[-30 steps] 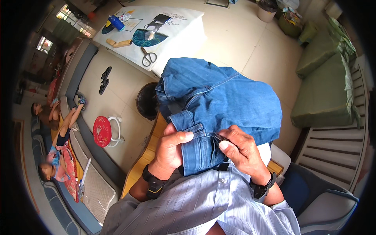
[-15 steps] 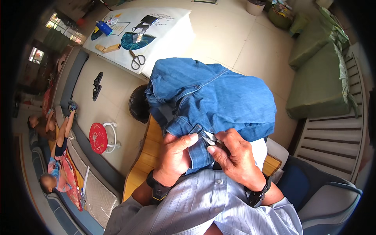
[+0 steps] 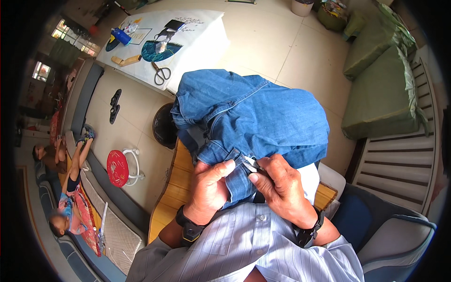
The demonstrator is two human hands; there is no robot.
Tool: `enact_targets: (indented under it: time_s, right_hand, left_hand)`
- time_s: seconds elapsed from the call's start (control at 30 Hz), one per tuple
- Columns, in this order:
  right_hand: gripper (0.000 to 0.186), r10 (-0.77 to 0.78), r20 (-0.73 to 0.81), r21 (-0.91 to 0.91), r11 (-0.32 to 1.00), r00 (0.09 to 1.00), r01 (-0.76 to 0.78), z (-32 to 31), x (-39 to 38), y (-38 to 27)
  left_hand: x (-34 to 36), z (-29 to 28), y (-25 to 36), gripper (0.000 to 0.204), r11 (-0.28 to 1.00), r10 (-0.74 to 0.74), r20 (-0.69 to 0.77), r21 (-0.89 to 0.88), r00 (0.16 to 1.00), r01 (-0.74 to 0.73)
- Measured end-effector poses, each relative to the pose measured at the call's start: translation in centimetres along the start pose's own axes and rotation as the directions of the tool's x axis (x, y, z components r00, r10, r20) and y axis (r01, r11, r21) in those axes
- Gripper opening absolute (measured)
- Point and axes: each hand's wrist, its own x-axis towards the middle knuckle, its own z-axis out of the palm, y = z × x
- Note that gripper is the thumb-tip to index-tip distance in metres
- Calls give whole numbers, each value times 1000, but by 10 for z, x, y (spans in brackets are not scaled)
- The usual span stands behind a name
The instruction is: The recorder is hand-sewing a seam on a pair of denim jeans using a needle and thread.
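A blue denim garment point(image 3: 277, 117) lies bunched across my lap, its waistband edge turned toward me. My left hand point(image 3: 209, 185) grips that band, thumb on top beside a narrow belt loop. In my right hand point(image 3: 282, 185) is a small pair of thread snips point(image 3: 251, 164), its pale metal blades pointing left against the loop. Fingers hide most of the snips' handle. The blade tips meet the denim; whether fabric or thread lies between them is too small to tell.
Ahead on the left, a white table point(image 3: 202, 51) carries large scissors point(image 3: 161, 74), a wooden-coloured piece point(image 3: 126, 60) and a blue bottle point(image 3: 121, 36). Nearby are a black bin point(image 3: 164, 126) and a red stool point(image 3: 117, 168). Two people rest on the left sofa; green cushions point(image 3: 376, 98) sit right.
The snips' blades have moved closer together at the belt loop. My left hand keeps its grip on the band. The whole view has shifted slightly.
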Motion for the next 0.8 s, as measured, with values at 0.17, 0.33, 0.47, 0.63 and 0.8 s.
enact_targets:
  time_s: [0.17,0.33,0.47,0.63,0.8]
  right_hand:
    - [21,-22,-20,-8,1000,1000,22,1,-1,3]
    - [19,-37,-38,-19,999,999,36,2,-1,3]
    - [19,-65,-43,-17,998,997,64,2,0,4]
    - [19,-49,-33,-42,998,998,48,1,1,1]
    - [20,-79,-49,-63,995,996,76,2,2,2]
  left_hand:
    - [1,0,0,33,1000,-10,6,-22,1000,11]
    - [1,-2,0,33,1000,-14,7,-28,1000,14]
    - [1,-2,0,36,1000,-17,5,-23,1000,17]
    - [1,-3,1,36,1000,-8,6,-9,1000,8]
    - [1,-2,0,36,1000,-6,-9,-10,1000,6]
